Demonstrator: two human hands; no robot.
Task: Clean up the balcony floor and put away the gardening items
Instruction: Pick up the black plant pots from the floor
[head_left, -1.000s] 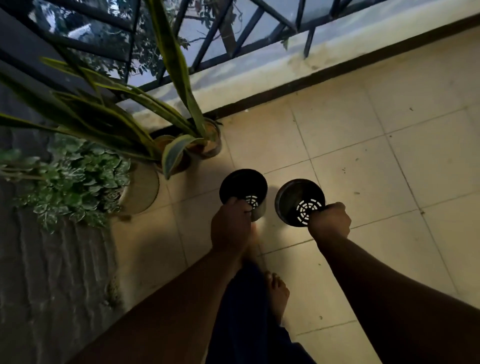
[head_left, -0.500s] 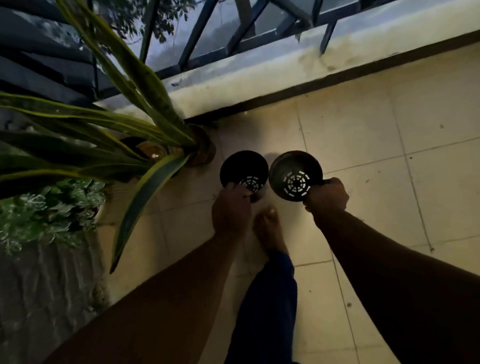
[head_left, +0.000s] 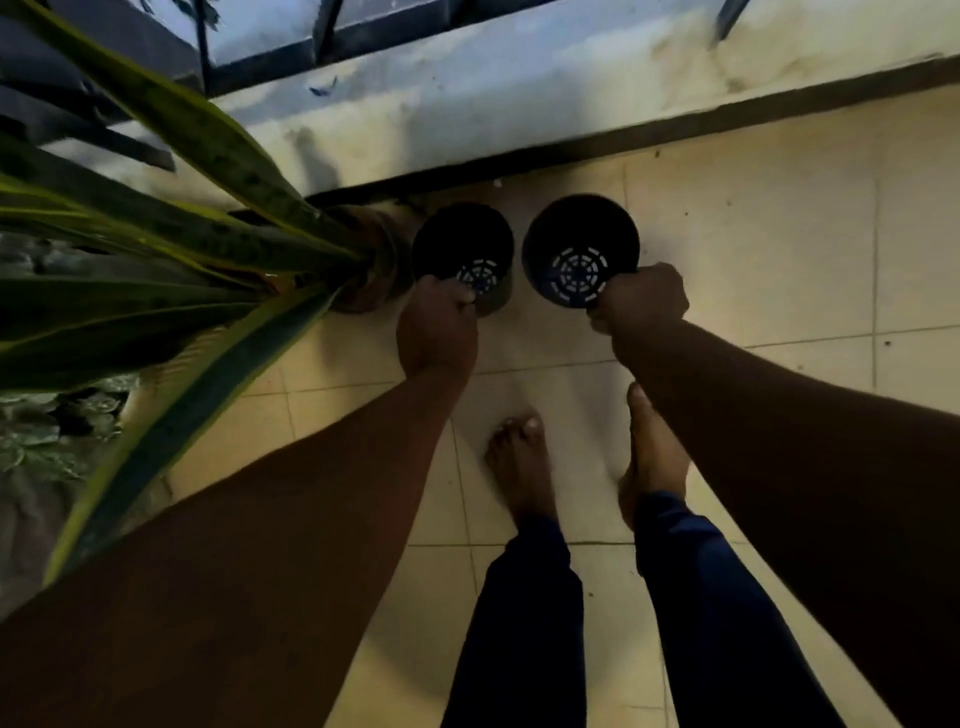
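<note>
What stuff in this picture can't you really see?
Head view only:
- Left hand fingertips: curled over the left black pot rim, out of sight.
- Whether either pot rests on the floor: the right black pot and its neighbour are seen from above, bases hidden.
- Soil in the brown plant pot: covered by long leaves.
- Railing: cut off by the top edge.
- Small leafy plant: dark and blurred.

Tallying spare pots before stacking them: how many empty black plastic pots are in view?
2. One in the left hand, beside the planted pot; the other in the right hand. More may hide behind the leaves.
</note>
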